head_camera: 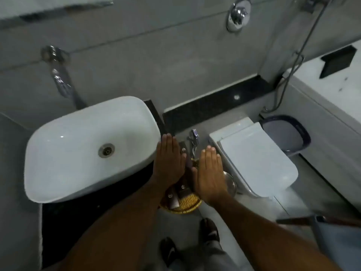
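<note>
A bathroom, white countertop basin [91, 147] with a metal drain, chrome wall spout [60, 83] above it, wall-hung toilet [256, 159] with its lid closed, grey tiled walls, chrome shower mixer [238, 14] and hose [293, 61], small lidded bin [286, 133] beside the toilet

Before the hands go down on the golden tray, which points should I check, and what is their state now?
1. Left hand flat, fingers straight: ok.
2. Right hand flat, fingers straight: ok.
3. Dark sachets lie inside the golden tray: ok.
4. Tray rests fully on the black counter: cannot tell, the arms hide its edge.
5. Hands touch the sachets: cannot tell.
6. White basin beside the tray holds nothing: ok.
</note>
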A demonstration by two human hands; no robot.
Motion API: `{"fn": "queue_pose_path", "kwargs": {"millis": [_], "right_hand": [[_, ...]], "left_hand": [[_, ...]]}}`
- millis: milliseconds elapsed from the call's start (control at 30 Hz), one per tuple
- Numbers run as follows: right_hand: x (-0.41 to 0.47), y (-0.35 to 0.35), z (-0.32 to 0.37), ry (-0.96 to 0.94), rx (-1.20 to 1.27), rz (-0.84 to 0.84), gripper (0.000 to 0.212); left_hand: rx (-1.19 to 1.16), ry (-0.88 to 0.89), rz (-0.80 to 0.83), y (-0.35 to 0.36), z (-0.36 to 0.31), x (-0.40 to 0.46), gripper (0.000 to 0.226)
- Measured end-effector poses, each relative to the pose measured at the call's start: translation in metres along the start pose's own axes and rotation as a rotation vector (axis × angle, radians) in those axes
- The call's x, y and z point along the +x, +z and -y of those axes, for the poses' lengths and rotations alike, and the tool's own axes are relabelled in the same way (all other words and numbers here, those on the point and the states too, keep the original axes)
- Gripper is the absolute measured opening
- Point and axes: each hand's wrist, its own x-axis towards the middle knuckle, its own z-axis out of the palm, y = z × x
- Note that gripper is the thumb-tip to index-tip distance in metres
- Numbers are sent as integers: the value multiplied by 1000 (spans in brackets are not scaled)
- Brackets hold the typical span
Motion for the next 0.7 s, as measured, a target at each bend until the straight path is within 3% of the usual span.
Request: {"fn": "queue_pose_path", "kwargs": {"millis": [267, 367, 467, 567, 700], "right_hand": [[-15, 34, -11, 31, -19, 61, 64], [-12, 36, -12, 14, -68, 82, 69], [-7, 37, -10, 5, -92, 80, 74], [-5, 36, -9, 15, -60, 87, 72], [-4, 29, -7, 20, 85, 78, 54]], "left_hand": [[-171, -96, 160, 15, 1, 61, 49], [-301, -188, 355, 10, 5, 85, 37], [-304, -162, 559, 12, 10, 97, 32], [-345, -142, 577, 11, 19, 101, 20], [-627, -260, 573, -2, 32, 101, 30]]}}
